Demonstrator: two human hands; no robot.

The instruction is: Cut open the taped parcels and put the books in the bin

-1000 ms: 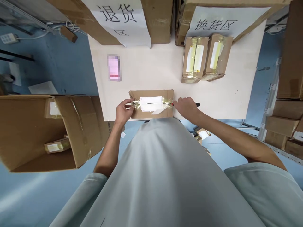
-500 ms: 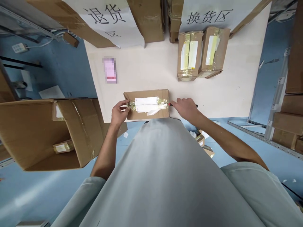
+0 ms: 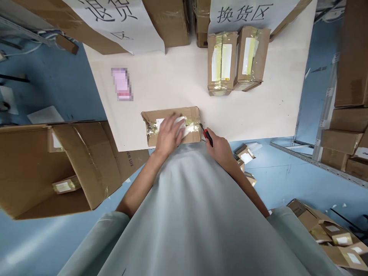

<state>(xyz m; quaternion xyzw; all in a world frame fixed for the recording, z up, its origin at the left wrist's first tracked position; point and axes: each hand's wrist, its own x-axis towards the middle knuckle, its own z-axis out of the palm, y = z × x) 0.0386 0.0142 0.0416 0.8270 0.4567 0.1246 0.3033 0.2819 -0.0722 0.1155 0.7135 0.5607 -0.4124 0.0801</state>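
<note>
A taped cardboard box [image 3: 189, 112] with a white label lies at the near edge of the white table [image 3: 178, 82]. Across its top, fingers spread and partly blurred, is my left hand [image 3: 169, 135], covering part of the label. My right hand [image 3: 220, 147] grips a red and black utility knife [image 3: 207, 136] just off the box's right end. The blade points up and left, close to the taped end; whether it touches the cardboard I cannot tell.
Two taped boxes [image 3: 222, 61] stand at the back right, before a sheet with handwritten characters [image 3: 244, 14]. A pixelated pink item [image 3: 122, 84] lies on the left. A large open carton [image 3: 94, 161] stands left of the table; more boxes [image 3: 342, 142] are stacked at right.
My left hand has moved from the box's left end onto its top. My right hand has shifted down and left, turning the knife so its blade points up. The whole view has shifted slightly.
</note>
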